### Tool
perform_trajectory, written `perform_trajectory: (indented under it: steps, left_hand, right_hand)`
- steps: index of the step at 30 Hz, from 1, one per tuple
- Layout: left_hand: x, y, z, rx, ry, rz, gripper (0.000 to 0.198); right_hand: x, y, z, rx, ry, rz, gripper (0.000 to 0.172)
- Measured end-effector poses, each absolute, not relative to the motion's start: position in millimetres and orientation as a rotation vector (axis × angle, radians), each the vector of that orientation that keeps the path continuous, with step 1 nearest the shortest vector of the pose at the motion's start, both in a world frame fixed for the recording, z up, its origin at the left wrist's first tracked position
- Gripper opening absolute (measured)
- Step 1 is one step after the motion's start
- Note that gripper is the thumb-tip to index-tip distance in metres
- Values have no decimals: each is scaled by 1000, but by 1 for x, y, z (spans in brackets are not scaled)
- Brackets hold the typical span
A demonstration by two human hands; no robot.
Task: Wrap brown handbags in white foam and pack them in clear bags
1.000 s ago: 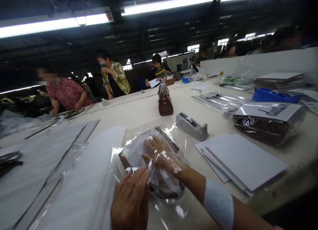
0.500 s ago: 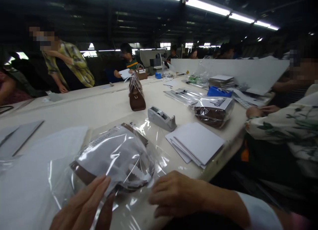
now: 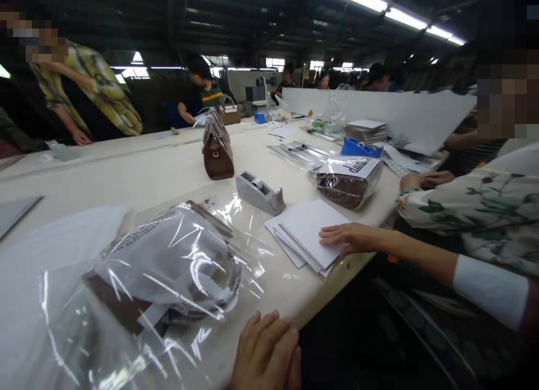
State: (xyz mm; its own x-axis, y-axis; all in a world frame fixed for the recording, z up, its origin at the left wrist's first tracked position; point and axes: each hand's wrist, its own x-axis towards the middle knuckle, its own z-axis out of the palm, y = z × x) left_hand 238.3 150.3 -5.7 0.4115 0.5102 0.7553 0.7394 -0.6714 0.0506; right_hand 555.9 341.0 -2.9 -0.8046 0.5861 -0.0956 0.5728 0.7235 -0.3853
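Observation:
My right hand [image 3: 351,237] reaches to the right and lies with stretched fingers on the edge of a stack of white cards [image 3: 309,227]. Its thumb side is partly hidden. At the bottom middle, by the table's edge, my left hand [image 3: 267,351] has its fingers extended and holds nothing I can see. To its left lies a brown handbag [image 3: 115,303] in a clear plastic bag [image 3: 59,334], with grey-white wrapping [image 3: 168,244] over most of it. Behind the cards stands a grey tape dispenser [image 3: 261,193].
Farther back a brown handbag [image 3: 218,157] stands upright. A bagged brown handbag with a printed white card [image 3: 351,168] and a blue tape dispenser [image 3: 360,148] lie at the right. One co-worker in a floral sleeve [image 3: 475,210] sits close on the right; others are across the table.
My right hand has moved from beside the bagged handbag to the card stack. The left hand has left the plastic and shifted right to the table's edge. The view has turned slightly right.

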Motion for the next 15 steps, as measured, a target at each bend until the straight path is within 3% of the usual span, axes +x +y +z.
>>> perform_trajectory:
  steps: [3, 5, 8, 11, 15]
  left_hand:
    - [241, 155, -17, -2516, -1233, -1203, 18]
    - [247, 156, -19, -2593, -1400, -1312, 19]
    - [262, 162, -19, -2679, -1737, -1423, 17]
    - [281, 175, -23, -2725, -2029, -1462, 16]
    - [308, 198, -37, -2647, -1895, -1487, 21]
  right_hand:
    - [556, 341, 1, -946, -2809, 768, 41]
    - [557, 339, -1, -967, -2772, 774, 44]
    - [560, 337, -7, -943, -2758, 677, 49]
    - [564, 339, -10, -830, -2872, 522, 41]
    - [564, 338, -6, -722, -3046, 321, 34]
